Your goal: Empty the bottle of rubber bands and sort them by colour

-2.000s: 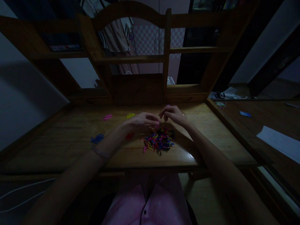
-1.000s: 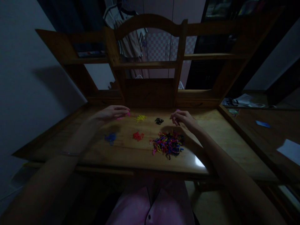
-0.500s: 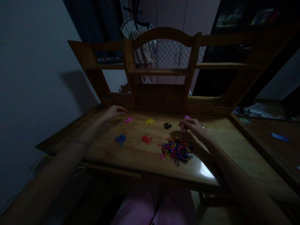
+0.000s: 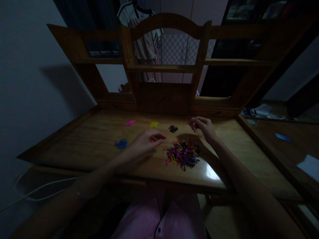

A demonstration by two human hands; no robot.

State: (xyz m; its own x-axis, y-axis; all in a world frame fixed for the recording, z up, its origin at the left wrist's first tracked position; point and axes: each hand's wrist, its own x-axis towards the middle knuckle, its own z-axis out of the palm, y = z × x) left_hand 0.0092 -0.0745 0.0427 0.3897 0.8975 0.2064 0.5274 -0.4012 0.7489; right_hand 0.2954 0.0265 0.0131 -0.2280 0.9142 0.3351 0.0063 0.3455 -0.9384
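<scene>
A tangled heap of small coloured elastic bands (image 4: 183,154) lies on the wooden desk. My right hand (image 4: 202,127) hovers just behind and right of it, thumb and fingertips drawn together. Whatever they pinch, if anything, is too small and dark to make out. My left hand (image 4: 148,142), slightly blurred, is over the red bands (image 4: 152,139) and partly covers them; its thumb and fingers are apart, with nothing visible held. Single-colour groups lie around: blue bands (image 4: 121,143), pink bands (image 4: 130,123), yellow bands (image 4: 154,124) and black bands (image 4: 173,128).
A wooden shelf unit (image 4: 164,68) rises along the desk's back edge. The wall (image 4: 30,99) is at the left. A raised wooden edge (image 4: 251,131) bounds the desk's right side, with a blue packet (image 4: 282,137) beyond it. White cables (image 4: 47,189) hang at lower left.
My left hand has moved right and nearer, from beside the pink bands to over the red ones. My right hand stays near the mixed heap. The whole view has shifted slightly.
</scene>
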